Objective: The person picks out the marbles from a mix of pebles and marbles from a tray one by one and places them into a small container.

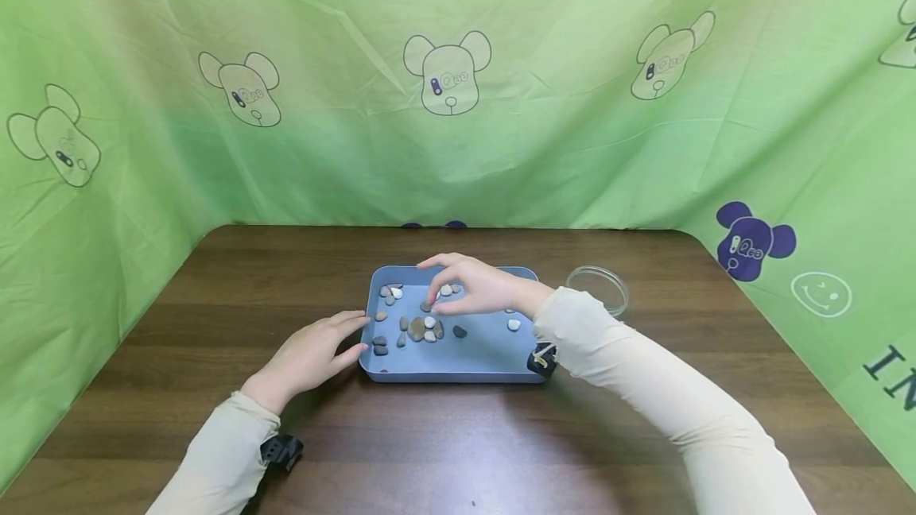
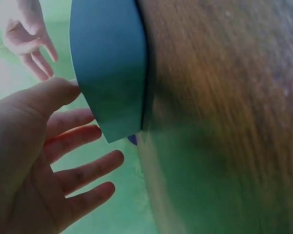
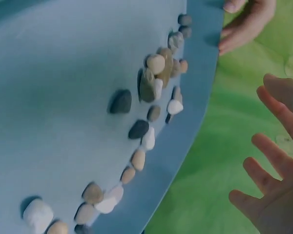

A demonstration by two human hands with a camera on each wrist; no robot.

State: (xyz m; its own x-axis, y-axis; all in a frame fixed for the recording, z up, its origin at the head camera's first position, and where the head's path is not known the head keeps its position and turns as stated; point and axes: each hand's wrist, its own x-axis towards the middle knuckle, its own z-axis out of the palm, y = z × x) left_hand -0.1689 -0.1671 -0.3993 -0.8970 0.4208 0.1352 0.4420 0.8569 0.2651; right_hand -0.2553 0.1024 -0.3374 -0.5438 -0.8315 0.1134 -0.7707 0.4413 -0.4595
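Observation:
A shallow blue tray (image 1: pixel 494 360) lies on the table, with several small pebbles spread over its floor. Toward its left half, a brown pebble (image 1: pixel 417 330) has white and grey ones clustered round it. A dark pebble (image 1: pixel 459 331) lies by itself just right of that group, and a white pebble (image 1: pixel 514 325) farther right. My left hand (image 1: pixel 309 358) is at the tray's left wall, thumb and fingertips at the rim, fingers loosely spread. Above the pebbles hovers my right hand (image 1: pixel 478 288), thumb and fingers apart; in the right wrist view nothing shows between its fingers (image 3: pixel 264 181).
A round clear dish (image 1: pixel 598 269) sits on the brown wooden table (image 1: pixel 444 435), behind the right forearm. Green printed cloth (image 1: pixel 329 149) hangs along the table's back and sides. Each wrist carries a small black camera (image 1: pixel 282 451).

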